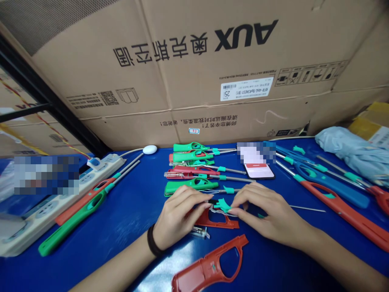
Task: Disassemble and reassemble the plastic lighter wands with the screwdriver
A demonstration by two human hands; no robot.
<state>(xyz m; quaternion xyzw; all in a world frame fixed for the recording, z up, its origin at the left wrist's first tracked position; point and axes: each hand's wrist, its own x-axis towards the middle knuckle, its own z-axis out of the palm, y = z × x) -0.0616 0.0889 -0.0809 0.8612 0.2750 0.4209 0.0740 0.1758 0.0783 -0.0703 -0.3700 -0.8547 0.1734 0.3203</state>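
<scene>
Between the fingertips of my left hand is a small black part, which looks like a piezo igniter with thin wires. My right hand pinches a teal plastic trigger at its right end, against the black part. Just below my hands lies an orange lighter shell half, partly covered by my left fingers. A clear fuel tank pokes out under my left hand. Nearer to me rests another orange shell half, its hollow side up. A thin metal rod extends right from behind my right hand.
Several part-assembled green and red lighters lie in a row behind my hands, beside a phone. Long lighters lie at right, others at left by a power strip. A cardboard box stands behind.
</scene>
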